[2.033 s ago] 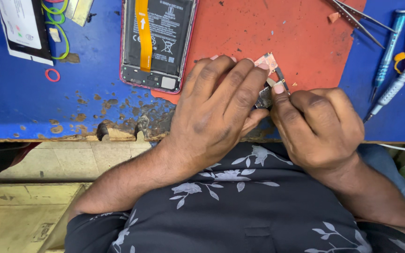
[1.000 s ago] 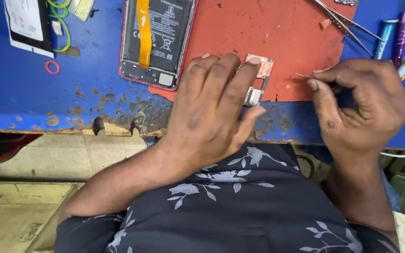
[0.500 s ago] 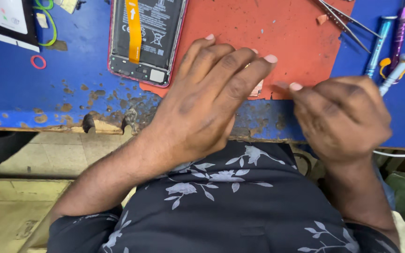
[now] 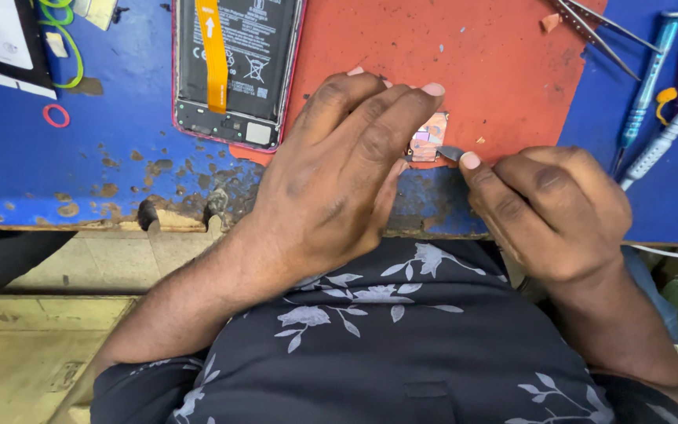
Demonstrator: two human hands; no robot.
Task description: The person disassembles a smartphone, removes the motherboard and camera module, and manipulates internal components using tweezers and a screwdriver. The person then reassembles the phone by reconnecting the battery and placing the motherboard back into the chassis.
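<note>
My left hand [image 4: 339,165] lies flat on the red mat [image 4: 480,55] and its fingertips pin down a small pinkish circuit board [image 4: 431,135] at the mat's near edge. Most of the board is hidden under the fingers. My right hand [image 4: 551,208] is closed around a thin metal tool [image 4: 449,152]. Only the tool's grey tip shows, touching the board's lower right corner. An opened phone [image 4: 237,63] with its black battery and an orange flex strip lies to the upper left of my left hand.
The blue worktable [image 4: 88,173] has a worn front edge. Tweezers [image 4: 590,23] lie at the top right, and several screwdrivers [image 4: 645,86] stand to the right. A green and a red rubber ring [image 4: 56,115] and a second phone [image 4: 1,35] sit at the far left.
My right hand has come back leftwards from the mat's right side, and the tool tip now meets the board. My left hand stays pressed on the board.
</note>
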